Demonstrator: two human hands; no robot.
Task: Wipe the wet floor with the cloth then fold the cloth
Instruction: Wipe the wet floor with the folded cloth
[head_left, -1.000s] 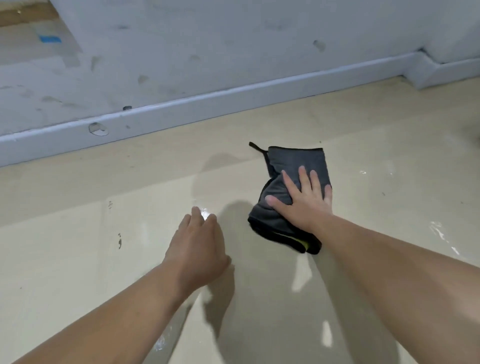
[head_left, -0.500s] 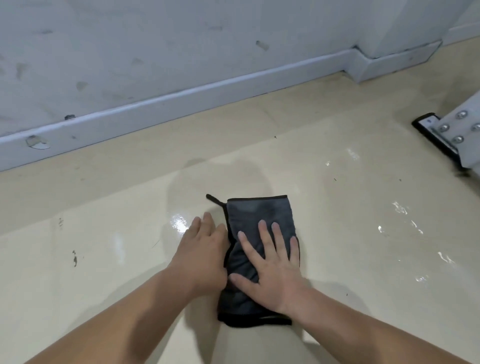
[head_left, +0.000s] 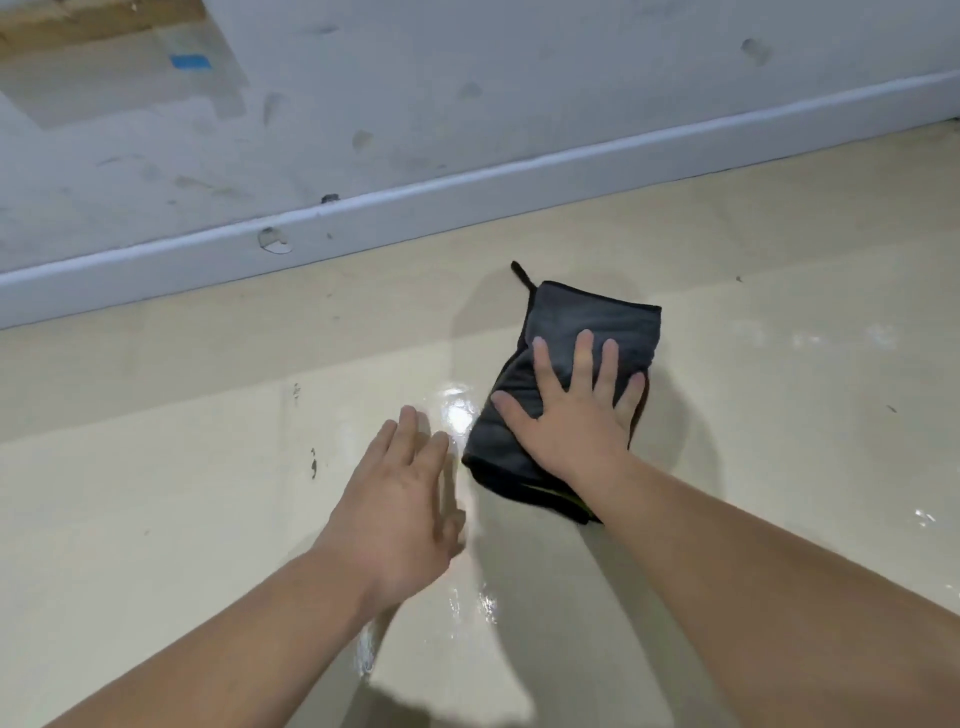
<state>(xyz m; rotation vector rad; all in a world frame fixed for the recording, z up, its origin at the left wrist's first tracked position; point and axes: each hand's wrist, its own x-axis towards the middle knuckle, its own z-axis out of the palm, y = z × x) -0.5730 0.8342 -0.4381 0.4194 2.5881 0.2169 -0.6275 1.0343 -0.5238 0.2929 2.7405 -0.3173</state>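
A folded dark grey cloth (head_left: 597, 317) with black edging and a small loop lies on the glossy beige floor (head_left: 182, 509). My right hand (head_left: 569, 415) presses flat on it, fingers spread and straight. A thin yellow-green edge shows at the cloth's near end beside my wrist. My left hand (head_left: 402, 499) hovers or rests open just left of the cloth, fingers straight, apart from the fabric. Wet streaks (head_left: 460, 410) glisten on the floor between the hands and nearer to me.
A pale grey wall with a white baseboard (head_left: 467, 187) runs across the back, close behind the cloth. The baseboard has a chipped spot (head_left: 272, 241). More wet glints (head_left: 924, 517) lie at the right.
My right hand has pushed the cloth away from me, toward the wall. My left hand has come off the cloth's edge and now sits apart, to its left.
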